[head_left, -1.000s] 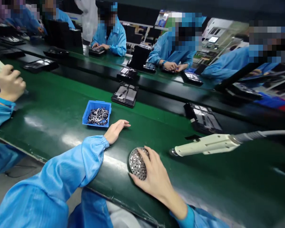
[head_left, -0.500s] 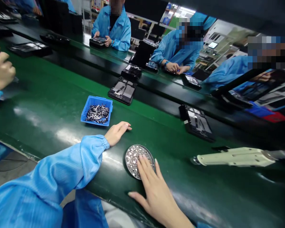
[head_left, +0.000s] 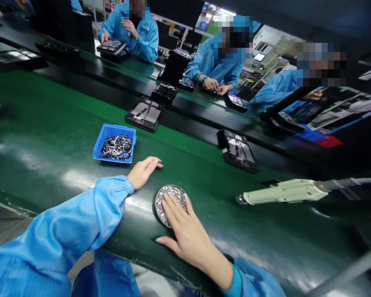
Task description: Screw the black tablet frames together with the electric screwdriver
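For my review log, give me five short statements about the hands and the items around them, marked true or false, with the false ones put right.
1. The right hand has its fingers over a round dish of small shiny pieces. True.
2. The left hand is inside the blue bin. False: the left hand is outside the blue bin, to its right in the view.
3. The blue bin holds jumbled black and silvery parts. True.
4. The right hand grips the cream-coloured tool. False: the cream-coloured tool is apart from both hands.
5. The left arm wears a blue sleeve. True.
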### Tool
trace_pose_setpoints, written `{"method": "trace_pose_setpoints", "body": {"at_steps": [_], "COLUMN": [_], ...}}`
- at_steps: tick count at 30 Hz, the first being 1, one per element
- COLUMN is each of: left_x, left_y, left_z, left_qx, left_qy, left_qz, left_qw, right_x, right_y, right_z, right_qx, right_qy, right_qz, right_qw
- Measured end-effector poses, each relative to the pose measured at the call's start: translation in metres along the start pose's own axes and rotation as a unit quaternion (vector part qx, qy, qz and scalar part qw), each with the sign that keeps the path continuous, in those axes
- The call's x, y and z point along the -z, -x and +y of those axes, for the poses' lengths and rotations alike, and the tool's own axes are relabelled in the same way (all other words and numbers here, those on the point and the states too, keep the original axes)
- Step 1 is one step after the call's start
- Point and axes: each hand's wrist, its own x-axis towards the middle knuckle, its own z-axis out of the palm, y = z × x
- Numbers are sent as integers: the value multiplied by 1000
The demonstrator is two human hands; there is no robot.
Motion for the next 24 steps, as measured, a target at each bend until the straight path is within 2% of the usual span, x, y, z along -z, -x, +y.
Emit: {"method": "trace_pose_setpoints", "body": {"at_steps": [3,5,8,11,14,18,24], "left_x": [0,-1,-3,-4,-3,-3,-5], "left_y": [1,1,3,4,4,6,8], "left_z": [1,3,7,8,8,9,11], "left_qx": [-4,-6,-1,9,16,18,34], "left_qy": [-7,-18,-17,-16,-34,-39,-57], "left_qz": [-6,-6,7,8,-2,9,-1], "left_qw": [1000,1000,1000,1000,999,999,998], "right_x": [4,0,-14,-30,-38,-41,-43], "right_y": [-1,-3,-16,-31,-39,-37,-38], "right_z": [10,18,20,10,3,10,8], "right_qx": [-10,-40,-110,-147,-144,-162,-136], "right_qy": [-26,-34,-37,-43,-28,5,21], "right_qz": [48,59,56,87,108,144,143], "right_qw": [998,997,992,984,983,976,980]}}
